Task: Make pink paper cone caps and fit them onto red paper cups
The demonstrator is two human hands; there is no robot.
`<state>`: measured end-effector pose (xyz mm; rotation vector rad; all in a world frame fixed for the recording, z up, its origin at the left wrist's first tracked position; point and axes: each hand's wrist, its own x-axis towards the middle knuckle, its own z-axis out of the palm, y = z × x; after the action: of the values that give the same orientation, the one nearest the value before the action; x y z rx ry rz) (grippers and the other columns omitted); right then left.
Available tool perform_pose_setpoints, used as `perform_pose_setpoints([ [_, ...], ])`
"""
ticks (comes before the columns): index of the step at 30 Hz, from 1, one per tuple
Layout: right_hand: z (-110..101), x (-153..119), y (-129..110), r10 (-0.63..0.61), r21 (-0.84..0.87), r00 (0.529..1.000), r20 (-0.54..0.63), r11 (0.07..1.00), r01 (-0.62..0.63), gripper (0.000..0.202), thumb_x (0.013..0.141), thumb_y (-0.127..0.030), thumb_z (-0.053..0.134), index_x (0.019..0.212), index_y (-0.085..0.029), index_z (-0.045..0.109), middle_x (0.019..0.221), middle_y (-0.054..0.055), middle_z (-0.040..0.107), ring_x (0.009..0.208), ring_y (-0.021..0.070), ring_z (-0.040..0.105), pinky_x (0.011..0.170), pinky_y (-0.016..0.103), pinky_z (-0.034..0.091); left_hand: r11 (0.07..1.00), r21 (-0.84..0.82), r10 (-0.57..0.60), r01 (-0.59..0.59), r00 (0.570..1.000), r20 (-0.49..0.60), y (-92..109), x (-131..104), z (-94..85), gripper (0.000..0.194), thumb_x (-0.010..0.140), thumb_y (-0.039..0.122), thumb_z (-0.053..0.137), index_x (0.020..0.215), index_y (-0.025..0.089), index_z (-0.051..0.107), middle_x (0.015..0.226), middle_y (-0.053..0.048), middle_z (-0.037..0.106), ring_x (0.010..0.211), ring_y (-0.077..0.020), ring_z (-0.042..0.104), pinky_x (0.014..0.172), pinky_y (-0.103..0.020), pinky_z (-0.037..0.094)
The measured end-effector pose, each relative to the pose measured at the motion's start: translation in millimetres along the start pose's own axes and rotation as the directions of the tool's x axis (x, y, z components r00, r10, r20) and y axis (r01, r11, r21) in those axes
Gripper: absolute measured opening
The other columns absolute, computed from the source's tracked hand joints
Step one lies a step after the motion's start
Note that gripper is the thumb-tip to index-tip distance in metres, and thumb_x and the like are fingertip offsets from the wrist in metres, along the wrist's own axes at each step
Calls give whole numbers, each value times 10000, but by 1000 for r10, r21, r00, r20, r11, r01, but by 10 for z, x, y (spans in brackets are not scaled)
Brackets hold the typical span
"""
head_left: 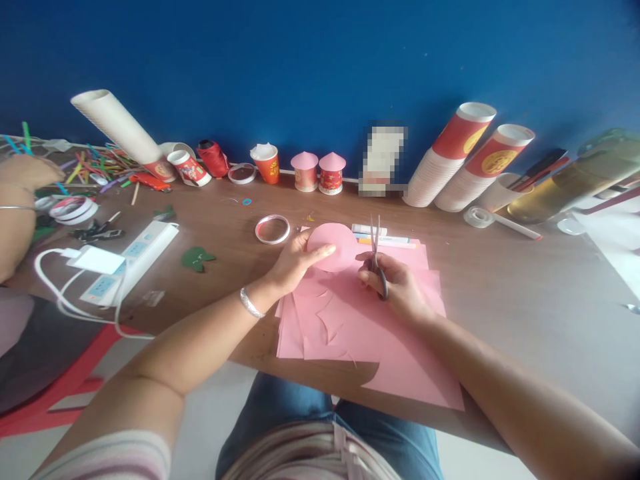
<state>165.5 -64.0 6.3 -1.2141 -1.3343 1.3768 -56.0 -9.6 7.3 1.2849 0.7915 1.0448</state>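
Observation:
My left hand pinches a round pink paper disc, its thumb lying on top of the paper. To the right of the disc, my right hand is closed round the dark handles of a pair of scissors. The blades point up and away and stand slightly apart, with no paper between them. Below both hands lies a loose stack of pink paper sheets with curved cut edges and thin offcuts on top. Several pens lie at the stack's far edge.
Two cups with pink cone tops stand by the blue wall. Stacked paper cups lean at the right. Tape rolls, a green paper piece and a power strip lie left. Another person's arm reaches in at far left.

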Motion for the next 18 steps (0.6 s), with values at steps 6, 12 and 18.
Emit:
perform_pose_setpoints([
  [6,1,-18,104,15,-30,998,56,999,-13,510,770,-521,808,1127,-168,716,689,-38,549,604,117,469,586,287,419,999,26,28,-28,1000,2,52,-1,17,245,863,367,783,1011,172,768,962,-45,764,881,-183,676,792,-270,542],
  [12,-10,-28,170,5,-109,998,68,994,3,530,798,-548,789,1168,-174,728,707,-22,570,615,124,466,595,283,424,1000,25,-3,2,1000,11,51,-7,37,289,856,404,781,1013,161,773,964,-61,765,898,-206,690,809,-290,550],
  [18,-5,-20,161,-16,-152,998,59,988,25,509,797,-554,793,1122,-167,731,676,-23,557,607,129,454,592,283,423,999,26,-21,21,1000,0,49,-26,67,380,837,431,793,1096,153,768,1022,-81,775,947,-223,694,828,-300,549],
])
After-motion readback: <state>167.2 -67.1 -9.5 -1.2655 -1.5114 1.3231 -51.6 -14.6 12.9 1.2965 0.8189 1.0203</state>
